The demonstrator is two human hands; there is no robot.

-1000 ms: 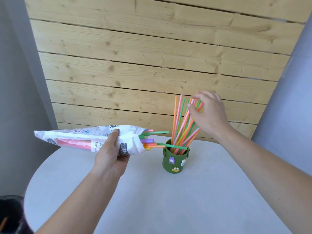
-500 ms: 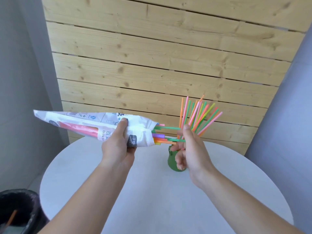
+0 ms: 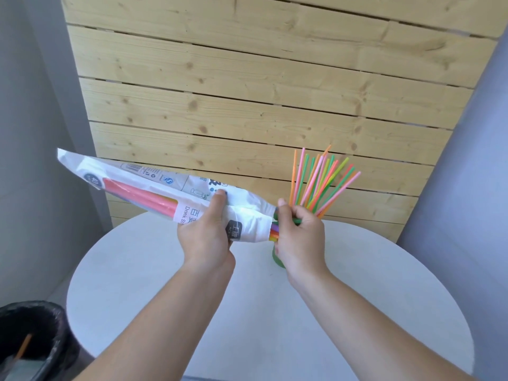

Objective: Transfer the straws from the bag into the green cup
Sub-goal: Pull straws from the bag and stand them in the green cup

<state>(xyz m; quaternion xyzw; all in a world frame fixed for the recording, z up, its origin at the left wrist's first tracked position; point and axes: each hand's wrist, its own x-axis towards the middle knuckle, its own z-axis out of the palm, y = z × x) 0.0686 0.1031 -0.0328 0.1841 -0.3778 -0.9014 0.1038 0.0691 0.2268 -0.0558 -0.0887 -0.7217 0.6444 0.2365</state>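
Most of green cup (image 3: 276, 261) hides behind right hand (image 3: 299, 235) — bin (image 3: 35, 339) left.

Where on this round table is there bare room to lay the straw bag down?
Bare table lies left of the green cup, toward the black bin, and right of the cup out to the rim. Crowded at the cup, where the right hand grips straws at the bag mouth.

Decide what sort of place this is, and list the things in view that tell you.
Probably an indoor corner of a home or small studio: a round white table stands before a pale plank wall, with a lined black bin on the floor beside it.
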